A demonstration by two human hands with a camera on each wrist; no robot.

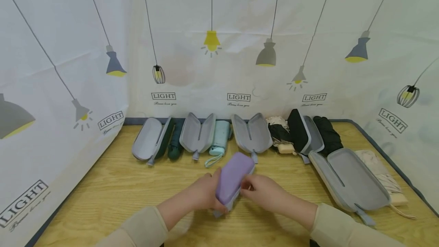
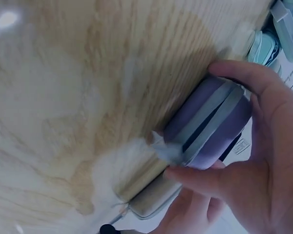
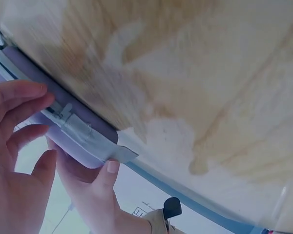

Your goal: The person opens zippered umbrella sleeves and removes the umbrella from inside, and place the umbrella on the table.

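A purple zip case [image 1: 234, 178] with grey zip tape is held tilted above the wooden table. My left hand [image 1: 207, 191] grips it round its near end, the thumb at the end beside a grey fabric tab [image 3: 124, 155]. A dark gap shows between the two zip tapes [image 2: 207, 124] in the left wrist view. On the case's right side is my right hand [image 1: 262, 190], its fingers loosely bent at the zip edge. In the right wrist view its thumb and fingers [image 3: 31, 97] stand apart, with the zip pull [image 3: 66, 112] just beyond the fingertips.
Several unzipped grey-lined cases [image 1: 198, 132] line the table's back edge. Between them lie a dark green folded umbrella [image 1: 175, 140], a mint one [image 1: 221, 134] and a black one [image 1: 327, 136]. At right, a large unzipped case [image 1: 360, 182] lies beside a beige folded umbrella [image 1: 380, 170].
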